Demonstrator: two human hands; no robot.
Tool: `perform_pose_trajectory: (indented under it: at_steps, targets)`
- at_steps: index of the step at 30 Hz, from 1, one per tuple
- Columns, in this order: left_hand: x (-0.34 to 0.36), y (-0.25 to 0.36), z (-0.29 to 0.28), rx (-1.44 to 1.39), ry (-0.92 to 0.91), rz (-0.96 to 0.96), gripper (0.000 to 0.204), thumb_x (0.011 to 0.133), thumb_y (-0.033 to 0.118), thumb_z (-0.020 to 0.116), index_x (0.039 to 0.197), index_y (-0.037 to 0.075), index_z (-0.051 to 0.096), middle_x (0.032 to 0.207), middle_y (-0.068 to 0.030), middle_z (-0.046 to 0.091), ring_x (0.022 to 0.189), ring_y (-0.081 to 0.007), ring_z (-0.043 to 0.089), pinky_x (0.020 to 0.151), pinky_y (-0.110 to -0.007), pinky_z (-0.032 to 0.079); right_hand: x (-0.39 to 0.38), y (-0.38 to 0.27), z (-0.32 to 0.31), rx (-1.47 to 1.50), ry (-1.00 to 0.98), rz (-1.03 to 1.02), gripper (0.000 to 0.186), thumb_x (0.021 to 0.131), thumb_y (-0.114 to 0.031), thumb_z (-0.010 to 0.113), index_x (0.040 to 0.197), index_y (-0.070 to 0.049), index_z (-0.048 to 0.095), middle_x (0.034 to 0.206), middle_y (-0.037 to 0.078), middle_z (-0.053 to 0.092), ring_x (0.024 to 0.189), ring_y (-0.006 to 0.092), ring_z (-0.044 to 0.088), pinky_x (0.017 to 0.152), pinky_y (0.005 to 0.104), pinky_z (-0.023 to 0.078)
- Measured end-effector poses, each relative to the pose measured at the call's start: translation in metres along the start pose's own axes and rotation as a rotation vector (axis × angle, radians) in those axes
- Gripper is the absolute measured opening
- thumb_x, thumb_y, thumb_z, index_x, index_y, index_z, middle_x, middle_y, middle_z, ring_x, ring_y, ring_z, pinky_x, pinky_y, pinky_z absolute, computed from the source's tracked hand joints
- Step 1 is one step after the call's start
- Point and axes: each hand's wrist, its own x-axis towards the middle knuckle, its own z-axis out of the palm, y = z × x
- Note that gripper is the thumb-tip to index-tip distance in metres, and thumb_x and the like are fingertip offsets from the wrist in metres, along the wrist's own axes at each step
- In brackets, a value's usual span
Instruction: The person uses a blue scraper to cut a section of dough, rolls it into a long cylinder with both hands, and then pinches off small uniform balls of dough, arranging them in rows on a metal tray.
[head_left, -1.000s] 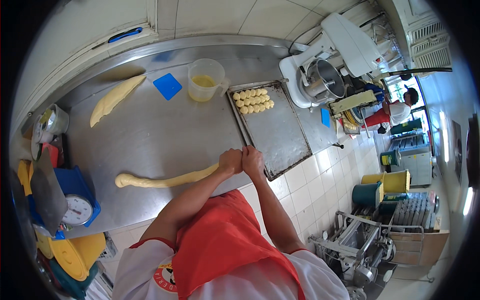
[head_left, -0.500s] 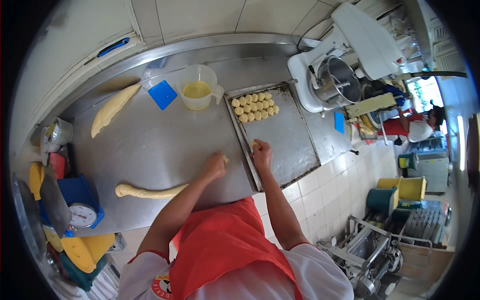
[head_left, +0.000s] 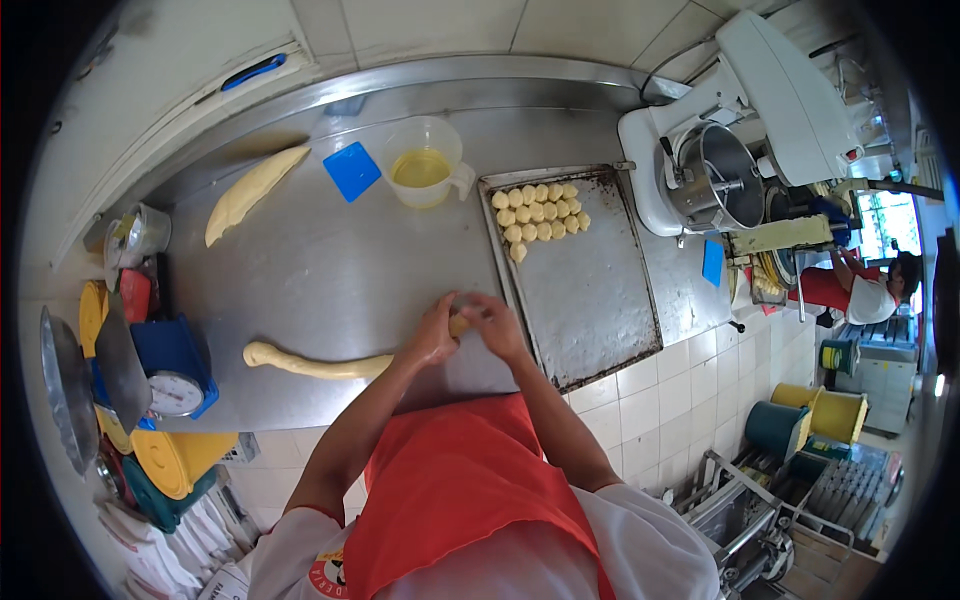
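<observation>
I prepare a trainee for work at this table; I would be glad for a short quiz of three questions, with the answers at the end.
1. Short answer: which is nearer the metal tray, the left hand or the right hand?
2. Multiple choice: the clear jug holds A, white powder; B, yellow liquid; C, red liquid.
3. True or false: the dough rope lies on the steel table.

Key: 1, the right hand; 2, B; 3, true.

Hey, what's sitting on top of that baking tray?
Small dough balls sit grouped toward the far left of the baking tray. The surface directly beneath them is hidden.
</observation>
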Motion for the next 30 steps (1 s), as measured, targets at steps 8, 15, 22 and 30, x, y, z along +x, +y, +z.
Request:
perform_pose_trajectory:
  at_steps: [8,15,22,30]
  targets:
    - [-0.013,-0.005,-0.006,0.1,-0.154,0.062,0.025,0.076,0.015,0.071,0.096,0.0,0.069,0.099,-0.0223,0.071,0.096,-0.0417,0.067,0.084,-0.047,0.055,-0.036,-0.042,0.036,-0.193,0.149,0.017,0.024,0.091,-0.023,0.066,0.097,-0.001,0.073,0.079,0.019,0.07,0.071,0.0242,0.07,0.066,0.0352,0.053]
    - [-0.005,0.031,-0.012,0.484,-0.361,-0.099,0.025,0.084,0.019,0.059,0.093,0.0,0.072,0.099,-0.0224,0.071,0.094,-0.0392,0.069,0.082,-0.048,0.055,-0.043,-0.021,0.028,-0.678,0.253,0.047,0.035,0.094,-0.034,0.061,0.089,0.0,0.068,0.072,0.014,0.067,0.062,0.0225,0.065,0.058,0.036,0.05]
    - [0.038,0.002,-0.023,0.318,-0.264,-0.282,0.034,0.076,0.022,0.071,0.102,0.0,0.069,0.106,-0.0248,0.069,0.101,-0.0402,0.067,0.083,-0.046,0.055,-0.009,0.046,-0.06,0.334,0.263,0.088,0.017,0.091,-0.012,0.061,0.099,0.001,0.069,0.072,0.005,0.063,0.062,0.013,0.059,0.055,0.028,0.048]
    - [0.02,-0.015,-0.011,0.229,-0.271,-0.157,0.06,0.069,0.002,0.071,0.125,-0.001,0.049,0.11,-0.0264,0.065,0.108,-0.0435,0.062,0.095,-0.046,0.05,0.112,0.052,-0.064,-0.254,0.648,0.148,0.03,0.08,-0.023,0.074,0.095,0.0,0.064,0.082,0.015,0.066,0.075,0.0328,0.064,0.07,0.0434,0.052]
